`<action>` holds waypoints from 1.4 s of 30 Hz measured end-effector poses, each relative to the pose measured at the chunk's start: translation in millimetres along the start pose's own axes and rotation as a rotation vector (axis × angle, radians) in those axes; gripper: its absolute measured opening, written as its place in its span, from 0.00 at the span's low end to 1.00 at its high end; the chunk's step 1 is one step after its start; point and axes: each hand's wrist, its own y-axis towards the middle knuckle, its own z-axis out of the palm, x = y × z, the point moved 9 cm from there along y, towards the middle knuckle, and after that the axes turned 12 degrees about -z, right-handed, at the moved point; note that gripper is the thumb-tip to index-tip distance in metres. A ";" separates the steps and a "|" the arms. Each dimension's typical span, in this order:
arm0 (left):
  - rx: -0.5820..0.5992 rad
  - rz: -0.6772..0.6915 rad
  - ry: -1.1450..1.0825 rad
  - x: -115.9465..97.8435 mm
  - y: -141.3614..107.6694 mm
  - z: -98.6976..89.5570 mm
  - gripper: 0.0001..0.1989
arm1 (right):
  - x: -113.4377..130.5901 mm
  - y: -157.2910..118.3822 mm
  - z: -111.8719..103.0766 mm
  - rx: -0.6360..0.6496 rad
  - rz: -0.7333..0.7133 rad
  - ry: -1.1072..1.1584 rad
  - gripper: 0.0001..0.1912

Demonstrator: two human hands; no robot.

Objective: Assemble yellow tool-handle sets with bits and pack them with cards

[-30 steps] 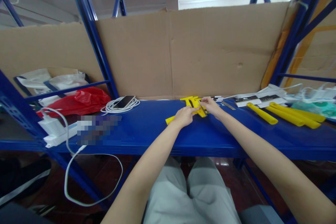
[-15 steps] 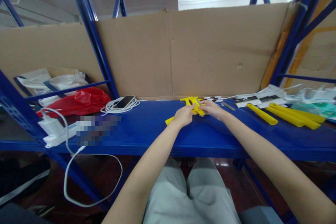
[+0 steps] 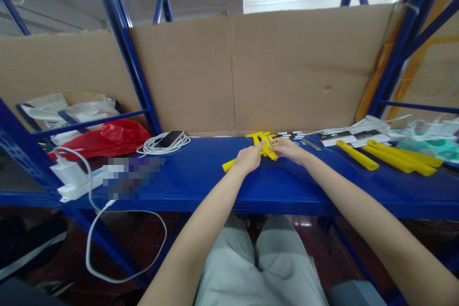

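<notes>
My left hand (image 3: 248, 158) is closed around a yellow plastic tool (image 3: 268, 149) with a wide, flared head. Its handle end sticks out to the left, below my wrist. At the right edge of that head, the fingers of my right hand (image 3: 288, 148) are pinched against it; the fingertips are partly hidden. Just behind my hands, more yellow T-shaped pieces (image 3: 258, 135) lie on the blue shelf (image 3: 201, 167). Beside them are several small black-and-white strips (image 3: 291, 135).
Several yellow handles (image 3: 357, 156) lie at the right, near flat black-and-white boxes (image 3: 337, 138) and a thin metal strip (image 3: 311, 144). On the left are a phone (image 3: 169, 139) on a coiled white cable, a red plastic bag (image 3: 111, 137) and a white power strip (image 3: 77, 190). Cardboard (image 3: 279, 71) closes off the back.
The yellow tool has shifted slightly, its handle end now a little farther left and its head tilted a bit differently. Both hands stay nearly where they were.
</notes>
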 end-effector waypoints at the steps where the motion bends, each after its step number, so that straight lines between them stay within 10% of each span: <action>1: 0.002 -0.004 0.001 0.2 -0.4 -1.4 0.28 | 1.3 0.7 -0.2 0.015 -0.008 -0.012 0.06; 8: -0.041 -0.073 -0.192 9.8 3.6 -16.6 0.28 | 14.6 8.4 -82.8 -0.304 -0.171 -0.600 0.08; 14: 0.057 -0.217 -0.912 26.6 34.4 -18.2 0.16 | -17.6 -1.4 -147.2 -0.327 0.154 -1.194 0.18; 21: 0.354 -0.501 -1.625 44.7 47.6 12.1 0.09 | -31.5 4.0 -138.6 -0.158 0.225 -1.330 0.25; 42: 0.377 -0.512 -1.591 30.9 24.4 20.0 0.09 | -28.5 14.7 -126.3 -0.042 0.189 -1.426 0.21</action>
